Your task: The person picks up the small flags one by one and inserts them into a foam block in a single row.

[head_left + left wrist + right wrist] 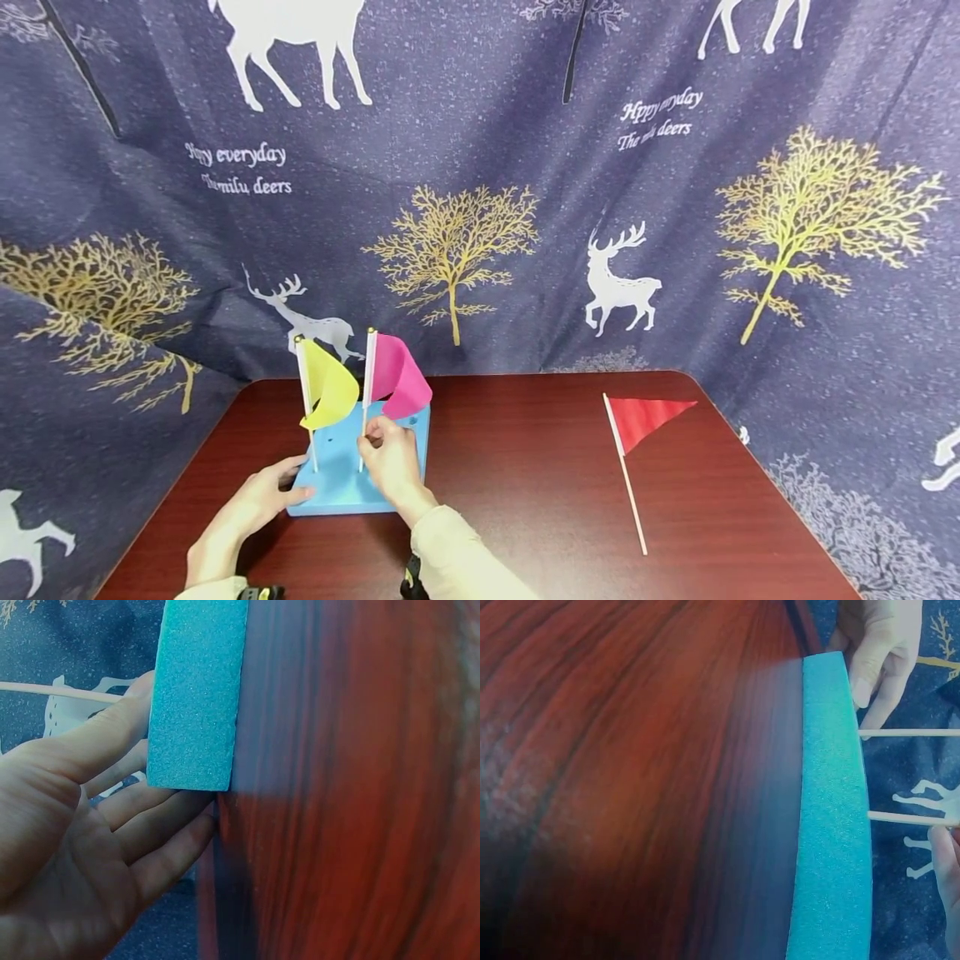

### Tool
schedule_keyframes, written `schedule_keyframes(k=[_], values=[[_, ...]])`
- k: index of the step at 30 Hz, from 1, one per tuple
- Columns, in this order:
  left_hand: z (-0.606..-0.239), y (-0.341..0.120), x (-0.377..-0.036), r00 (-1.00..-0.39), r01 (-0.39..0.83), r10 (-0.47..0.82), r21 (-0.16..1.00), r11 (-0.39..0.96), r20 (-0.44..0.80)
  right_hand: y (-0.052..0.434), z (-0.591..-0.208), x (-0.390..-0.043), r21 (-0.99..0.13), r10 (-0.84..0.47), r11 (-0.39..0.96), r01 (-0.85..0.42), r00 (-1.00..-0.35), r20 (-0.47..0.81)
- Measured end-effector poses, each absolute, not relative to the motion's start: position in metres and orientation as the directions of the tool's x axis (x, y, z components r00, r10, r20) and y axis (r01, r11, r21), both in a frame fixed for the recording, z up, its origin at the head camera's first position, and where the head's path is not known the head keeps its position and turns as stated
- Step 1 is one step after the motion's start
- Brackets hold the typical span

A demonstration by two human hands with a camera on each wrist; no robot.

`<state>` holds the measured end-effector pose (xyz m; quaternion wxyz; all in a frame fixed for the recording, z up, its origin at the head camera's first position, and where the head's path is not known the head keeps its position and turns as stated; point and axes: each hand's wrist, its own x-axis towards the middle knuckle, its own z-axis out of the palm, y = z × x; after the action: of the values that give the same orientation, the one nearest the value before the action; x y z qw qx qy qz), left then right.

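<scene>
Lower left of the head view, left hand (251,504) rests flat-fingered on the blue foam block (341,483) to steady it, yellow flag (326,392) upright, right hand (390,462) pinches the pink flag (397,379) stick at lower centre, red flag (637,442) flat on table (525,467) at right.

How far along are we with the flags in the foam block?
Done: the yellow flag stands upright in the foam block. In hand: the right hand pinches the pink flag's stick, which already enters the block in the right wrist view, while the left hand steadies the block's corner. Left: the red flag lies untouched on the table, to the right.
</scene>
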<state>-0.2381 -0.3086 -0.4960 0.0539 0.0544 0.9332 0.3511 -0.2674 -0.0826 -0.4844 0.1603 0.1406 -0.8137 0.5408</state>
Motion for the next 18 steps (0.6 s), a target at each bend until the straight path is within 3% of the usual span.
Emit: schedule_keyframes(k=[18], values=[[-0.4966, -0.3075, -0.2369, -0.989, 0.075, 0.143, 0.674, 0.734, -0.046, -0.0898, -0.4877, -0.2652, -0.808, -0.076, 0.435, -0.397, -0.91, 0.407]])
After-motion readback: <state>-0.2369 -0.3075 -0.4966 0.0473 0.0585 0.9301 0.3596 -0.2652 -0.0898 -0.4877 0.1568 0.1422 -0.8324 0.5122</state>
